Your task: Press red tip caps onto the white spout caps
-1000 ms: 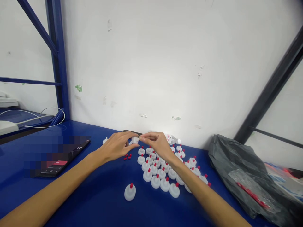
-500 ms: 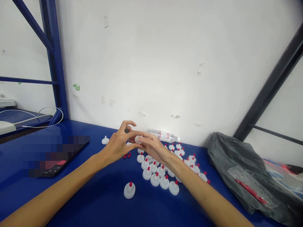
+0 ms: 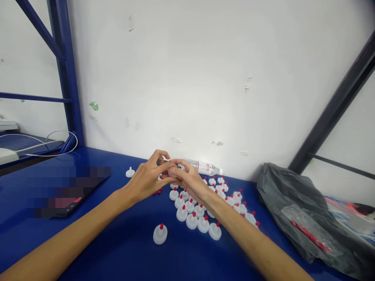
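Above the far middle of the blue table, my two hands meet around a white nozzle cap (image 3: 172, 173), mostly covered by fingers. My left hand (image 3: 149, 176) pinches it from the left with thumb and fingers. From the right, the thumb and curled fingers of my right hand (image 3: 189, 179) close on the same cap. Under and beside my right forearm stand several white nozzle caps with red tips (image 3: 191, 221). A single red-tipped cap (image 3: 160, 234) sits apart, nearer to me. Small loose red tips (image 3: 159, 191) lie just below my left hand.
A white cap without a red tip (image 3: 130, 172) stands left of my hands. Against the wall lies a clear plastic bottle (image 3: 206, 168). At right, a dark plastic bag (image 3: 281, 203) carries a clear bag of red tips (image 3: 310, 236). A dark flat device (image 3: 68, 208) lies left.
The fingers of my right hand have bent and shifted around the white cap, so less of it shows. My left hand stays nearly in place, still pinching. The view has tilted slightly.
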Motion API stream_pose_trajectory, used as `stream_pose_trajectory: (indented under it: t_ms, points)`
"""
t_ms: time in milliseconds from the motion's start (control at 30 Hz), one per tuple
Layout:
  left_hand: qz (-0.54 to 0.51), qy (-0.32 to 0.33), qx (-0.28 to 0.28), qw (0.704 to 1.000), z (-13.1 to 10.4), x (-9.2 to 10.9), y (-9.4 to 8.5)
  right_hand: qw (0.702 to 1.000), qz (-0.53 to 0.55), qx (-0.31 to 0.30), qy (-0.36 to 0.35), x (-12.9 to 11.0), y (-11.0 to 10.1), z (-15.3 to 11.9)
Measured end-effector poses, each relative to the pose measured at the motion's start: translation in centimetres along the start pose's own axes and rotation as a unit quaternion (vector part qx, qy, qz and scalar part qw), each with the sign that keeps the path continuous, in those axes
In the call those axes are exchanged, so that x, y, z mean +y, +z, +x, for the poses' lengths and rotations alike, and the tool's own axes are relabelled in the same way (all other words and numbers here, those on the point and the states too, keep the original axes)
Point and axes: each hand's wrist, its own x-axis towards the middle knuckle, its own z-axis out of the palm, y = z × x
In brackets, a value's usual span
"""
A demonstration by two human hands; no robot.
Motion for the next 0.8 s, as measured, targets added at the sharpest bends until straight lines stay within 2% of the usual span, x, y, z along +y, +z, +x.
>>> stream_pose_trajectory:
  t_ms: [133,267,333,433,467,633,800]
  points:
    - [0.025,-0.005,-0.010,1.000,-0.1,-0.7,0.0,0.989,-0.138,0.053,-0.027,0.1,0.1,0.0]
    - [0.031,-0.018,-0.030,0.999,-0.1,-0.8,-0.1,0.947,-0.282,0.129,-0.088,0.3,0.3,-0.2]
    - [0.028,-0.025,-0.043,0.998,0.0,-0.6,-0.2,0.914,-0.356,0.151,-0.121,0.2,0.5,-0.4]
    - [0.020,-0.035,-0.067,0.997,0.1,-0.5,-0.3,0.843,-0.487,0.165,-0.160,0.0,0.6,-0.7]
    - [0.018,-0.040,-0.076,0.996,0.1,-0.5,-0.3,0.833,-0.505,0.160,-0.161,-0.1,0.6,-0.7]
    - [-0.006,-0.067,-0.113,0.991,0.1,-0.6,-0.3,0.834,-0.516,0.124,-0.152,-0.7,-0.3,-0.4]
    - [-0.010,-0.101,-0.151,0.983,0.5,-1.0,-0.9,0.822,-0.534,0.153,-0.127,-0.7,-3.0,0.6]
